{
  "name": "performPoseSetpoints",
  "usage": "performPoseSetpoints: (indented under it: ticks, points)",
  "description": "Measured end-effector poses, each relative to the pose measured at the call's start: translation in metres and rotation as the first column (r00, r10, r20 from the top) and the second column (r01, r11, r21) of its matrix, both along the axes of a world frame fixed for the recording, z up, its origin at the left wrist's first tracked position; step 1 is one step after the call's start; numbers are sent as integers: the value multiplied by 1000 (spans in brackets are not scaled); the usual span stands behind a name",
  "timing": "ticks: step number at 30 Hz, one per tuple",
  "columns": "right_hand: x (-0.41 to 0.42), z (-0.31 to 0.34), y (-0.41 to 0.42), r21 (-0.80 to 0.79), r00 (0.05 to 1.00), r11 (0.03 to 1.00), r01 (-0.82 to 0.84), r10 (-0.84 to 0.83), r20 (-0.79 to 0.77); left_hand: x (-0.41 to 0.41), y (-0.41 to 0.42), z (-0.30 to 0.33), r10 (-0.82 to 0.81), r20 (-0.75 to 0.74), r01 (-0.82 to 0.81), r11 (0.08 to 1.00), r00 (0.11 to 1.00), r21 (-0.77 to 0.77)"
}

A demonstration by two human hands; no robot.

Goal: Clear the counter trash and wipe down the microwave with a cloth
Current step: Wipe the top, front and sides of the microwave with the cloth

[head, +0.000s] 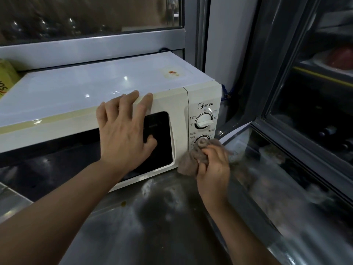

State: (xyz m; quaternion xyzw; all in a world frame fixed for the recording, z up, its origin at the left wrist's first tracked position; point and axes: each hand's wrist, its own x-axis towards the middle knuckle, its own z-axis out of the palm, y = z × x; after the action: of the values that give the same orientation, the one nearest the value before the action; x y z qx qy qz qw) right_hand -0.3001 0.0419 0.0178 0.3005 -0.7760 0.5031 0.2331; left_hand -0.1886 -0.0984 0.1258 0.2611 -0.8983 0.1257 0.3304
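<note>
Head view, looking down, close on microwave (107,92) front

A yellow packet (6,79) was seen at the far left, a glass-fronted cabinet (315,104) at the right, and a blue cord (227,93) between.

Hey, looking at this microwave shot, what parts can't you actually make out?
Head view only:
- Lower dial: mostly covered by the cloth that the right hand grips.
- Door window: partly behind the left hand.
- Panel lettering: too small.
- Yellow package: cut off at the left edge.
</note>
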Motion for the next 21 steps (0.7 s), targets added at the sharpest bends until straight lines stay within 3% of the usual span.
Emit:
performPoseSetpoints:
  ticks: [3,13,21]
  points:
    - [7,4,5,-81,995,996,36,-28,97,-1,0,0,0,-5,0,1000,1000,9]
    - [-1,-30,-45,-130,995,987,95,-98,-15,-4,-3,-3,-9,-29,9,1000,1000,-1]
    - [-1,-56,-39,-7,975,999,54,-51,216,-6,-1,-3,2,-30,-2,1000,1000,0]
